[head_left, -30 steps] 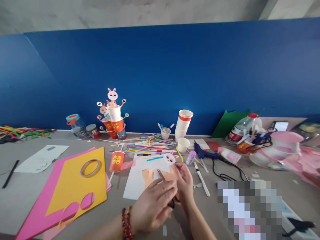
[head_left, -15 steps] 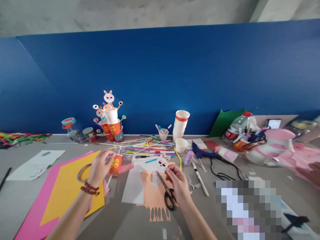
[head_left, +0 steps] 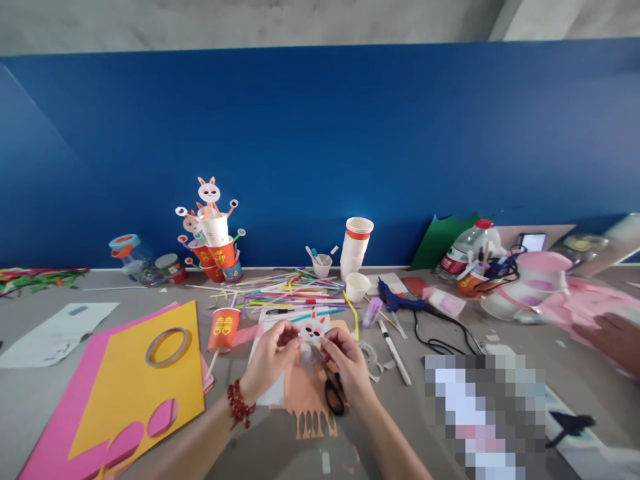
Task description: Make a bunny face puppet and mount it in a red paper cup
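Observation:
A white paper rabbit face [head_left: 315, 329] with orange-lined ears and pink cheeks is held upright between my two hands. My left hand [head_left: 275, 352] pinches its left edge, and my right hand [head_left: 347, 360] pinches the right edge. Below it, black-handled scissors [head_left: 334, 395] lie on a cut sheet of orange paper [head_left: 305, 417], partly hidden by my right hand. White paper lies under the orange sheet. To the left of my left hand, a red paper cup [head_left: 223, 329] with gold print stands on the table.
Yellow paper [head_left: 123, 373] with a tape roll [head_left: 168, 347] lies at left. Straws [head_left: 295, 291] spread behind my hands. Stacked cups with rabbit figures [head_left: 217, 233] stand at the back. On the right are a blue glue gun [head_left: 400, 299], a white marker [head_left: 395, 353] and another person's hand [head_left: 613, 340].
My left hand has moved right from beside the red cup to the rabbit face and now grips its left edge. My right hand still holds the face. The view has shifted slightly.

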### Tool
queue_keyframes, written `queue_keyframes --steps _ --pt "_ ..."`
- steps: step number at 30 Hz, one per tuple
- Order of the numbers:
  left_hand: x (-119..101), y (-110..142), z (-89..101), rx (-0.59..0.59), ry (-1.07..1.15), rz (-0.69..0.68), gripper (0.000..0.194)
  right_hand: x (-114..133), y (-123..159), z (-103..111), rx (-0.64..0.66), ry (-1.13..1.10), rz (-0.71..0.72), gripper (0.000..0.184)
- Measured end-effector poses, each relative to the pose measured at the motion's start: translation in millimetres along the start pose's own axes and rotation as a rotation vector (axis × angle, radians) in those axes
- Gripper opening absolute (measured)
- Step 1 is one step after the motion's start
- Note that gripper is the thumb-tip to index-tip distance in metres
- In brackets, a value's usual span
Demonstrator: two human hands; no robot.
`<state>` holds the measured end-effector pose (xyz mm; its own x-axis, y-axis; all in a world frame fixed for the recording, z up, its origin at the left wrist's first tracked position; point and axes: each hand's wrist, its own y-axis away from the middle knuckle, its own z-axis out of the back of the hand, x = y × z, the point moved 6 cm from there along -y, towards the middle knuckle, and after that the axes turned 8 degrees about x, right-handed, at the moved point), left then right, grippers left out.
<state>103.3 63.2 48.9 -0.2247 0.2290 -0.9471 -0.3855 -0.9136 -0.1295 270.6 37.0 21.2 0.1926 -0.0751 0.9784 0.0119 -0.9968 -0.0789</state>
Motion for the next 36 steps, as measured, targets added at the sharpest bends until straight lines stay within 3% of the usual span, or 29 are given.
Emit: queue_keyframes --steps 6,19,26,36 --pt "10.9 1.5 -6.3 0.05 0.254 0.129 0.026 -7.9 0.1 -4.9 0.052 0.008 -0.004 0.032" --pt "19.2 7.6 -1.2 0.061 0.235 0.153 0.029 -13.0 -1.6 -6.1 0.086 0.165 0.03 0.03" --pt "30.3 11.1 1.1 -0.058 0.139 0.083 0.024 -10.3 -1.5 -4.0 0.061 0.216 0.076 0.026" --pt "26.2 11.8 -2.0 -0.055 0.177 0.037 0.019 -11.1 -0.5 -7.3 0.079 0.166 0.035 0.029"
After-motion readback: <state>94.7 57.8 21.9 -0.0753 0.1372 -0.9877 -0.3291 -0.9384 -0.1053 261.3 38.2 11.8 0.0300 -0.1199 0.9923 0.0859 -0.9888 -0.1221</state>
